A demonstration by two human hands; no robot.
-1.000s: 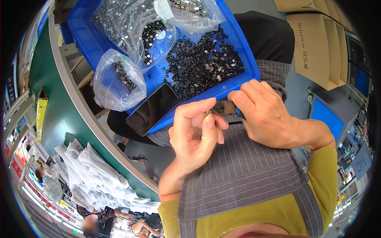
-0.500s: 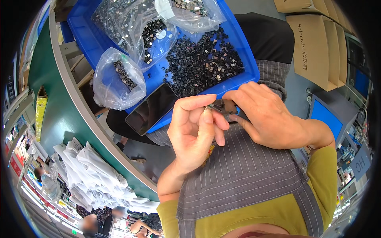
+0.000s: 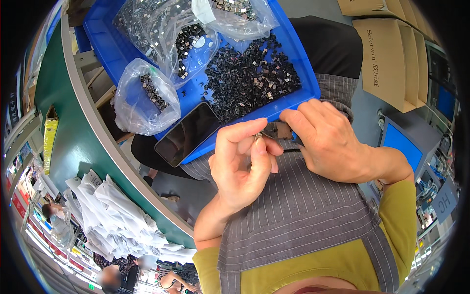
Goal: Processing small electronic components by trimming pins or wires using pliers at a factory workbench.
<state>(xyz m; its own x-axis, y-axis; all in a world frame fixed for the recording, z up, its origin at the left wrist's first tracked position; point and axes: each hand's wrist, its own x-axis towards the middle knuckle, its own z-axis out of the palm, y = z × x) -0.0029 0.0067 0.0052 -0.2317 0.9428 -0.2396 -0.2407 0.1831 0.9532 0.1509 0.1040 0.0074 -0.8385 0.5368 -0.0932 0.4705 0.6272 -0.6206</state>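
Observation:
My left hand (image 3: 240,164) is closed in a pinch, thumb against forefinger, on a small shiny piece (image 3: 259,135) in front of the bin's near edge. Just to its right, my right hand (image 3: 330,139) has its fingers curled and pressed together; whatever lies between them is hidden. A brownish-dark patch shows between the two hands, too unclear to name. Beyond them is a blue plastic bin (image 3: 306,73) with a heap of small black parts (image 3: 245,81), some bearing shiny square faces. Clear plastic bags (image 3: 161,34) of similar parts lie in it.
A black phone (image 3: 188,134) rests by the bin's near left corner, beside a small clear bag (image 3: 147,115). On the left curves a green-topped table (image 3: 83,139) with white bags (image 3: 115,210). Cardboard boxes (image 3: 387,63) and a blue-screened monitor (image 3: 402,147) stand right.
My right hand has drawn slightly away to the right, and its fingers are curled closer. The gap between the hands is wider. My left hand keeps its pinch, nearly in place.

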